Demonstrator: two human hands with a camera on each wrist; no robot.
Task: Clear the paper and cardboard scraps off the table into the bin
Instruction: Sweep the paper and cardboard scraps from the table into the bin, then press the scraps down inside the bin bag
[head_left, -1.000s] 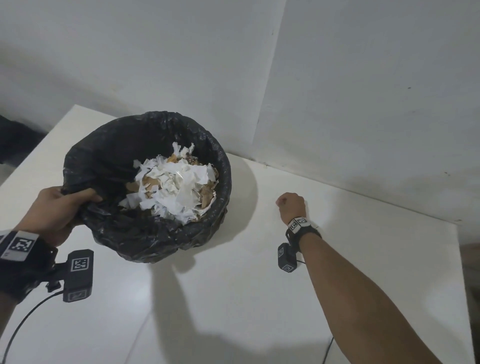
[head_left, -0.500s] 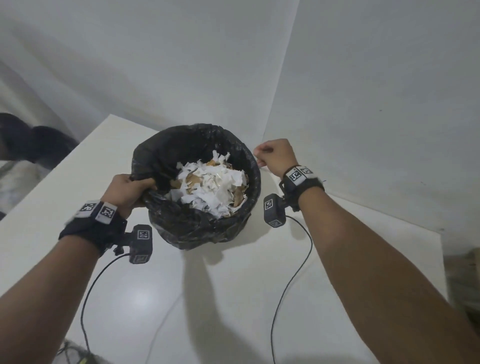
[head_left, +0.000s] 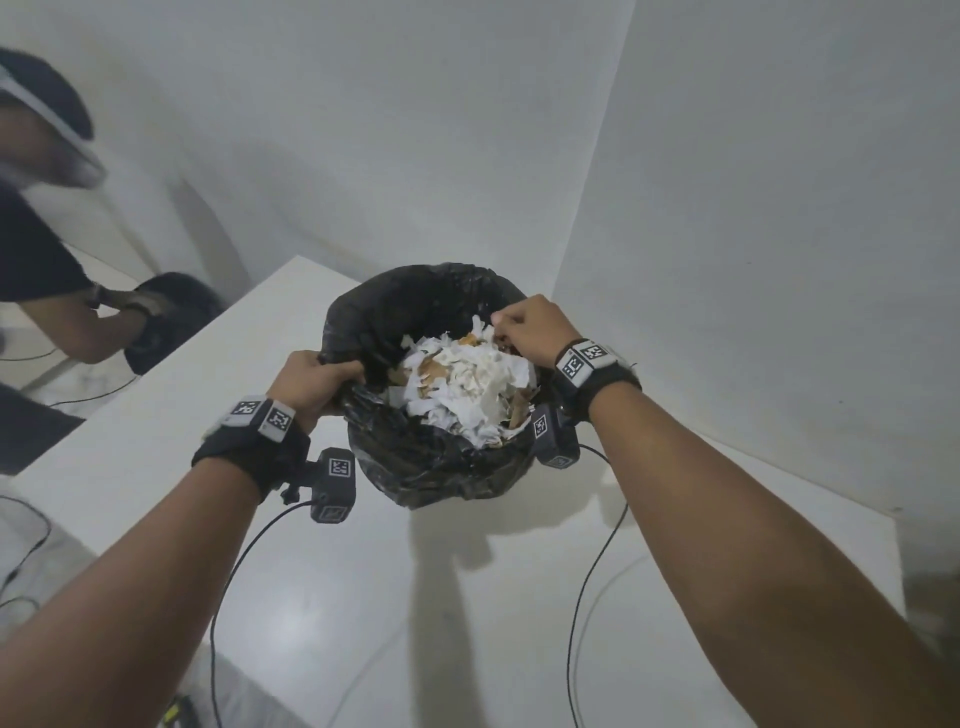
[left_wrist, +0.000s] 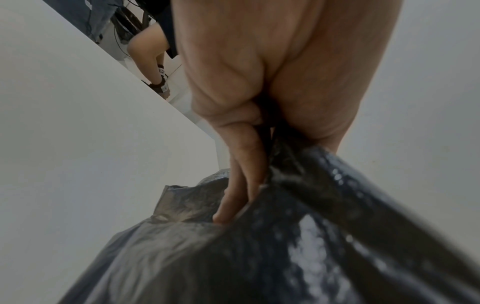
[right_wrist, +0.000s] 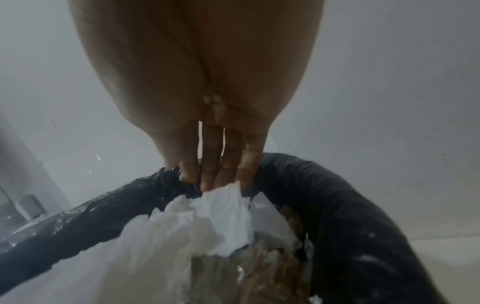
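A bin (head_left: 441, 467) lined with a black plastic bag stands on the white table (head_left: 363, 597) near the wall corner. White paper and brown cardboard scraps (head_left: 467, 379) are heaped up to its rim. My left hand (head_left: 311, 379) grips the liner at the left rim; in the left wrist view its fingers (left_wrist: 241, 185) curl round the bunched black plastic (left_wrist: 259, 257). My right hand (head_left: 530, 327) is curled over the far right rim. In the right wrist view its fingertips (right_wrist: 218, 174) hook into the liner (right_wrist: 337, 205), just above the white paper (right_wrist: 202, 222).
Two white walls meet right behind the bin. Thin black cables (head_left: 582, 597) trail from my wrist cameras across the table. Beyond the table's left edge another person (head_left: 47, 249) bends over a second black bin (head_left: 171, 312).
My right hand left the tabletop as a fist, crossed to the bin and now holds its far right rim. The left hand has kept its grip on the left rim.
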